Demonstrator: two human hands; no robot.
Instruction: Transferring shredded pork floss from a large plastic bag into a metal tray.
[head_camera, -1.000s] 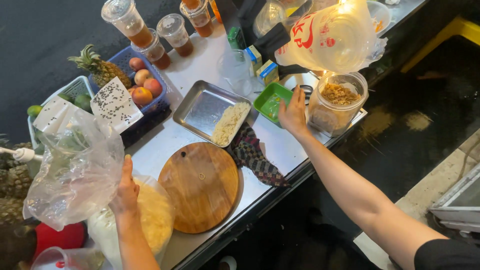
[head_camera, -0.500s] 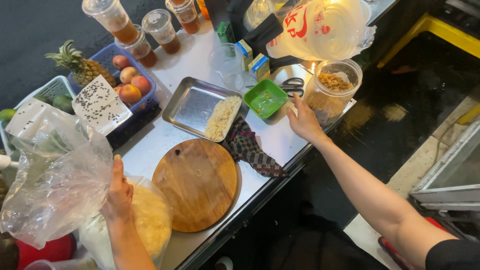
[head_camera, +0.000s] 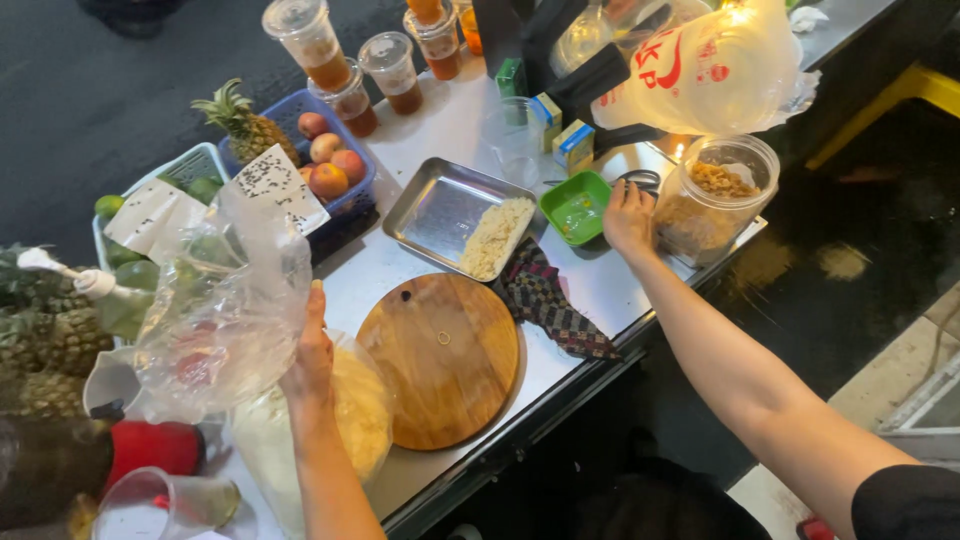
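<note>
Scissors (head_camera: 640, 181) lie far right on the tabletop (head_camera: 600, 285), between green tray (head_camera: 577, 207) and jar (head_camera: 712, 200); right hand (head_camera: 628, 215) spreads over them. Left hand (head_camera: 312, 350) pinches a clear bag (head_camera: 225, 310); grip handles squarely.

A stainless steel counter (head_camera: 600, 290) is seen at night, lit from above. Dark asphalt (head_camera: 90, 110) lies beyond its far edge; wet dark pavement (head_camera: 850, 260) borders its right edge.
</note>
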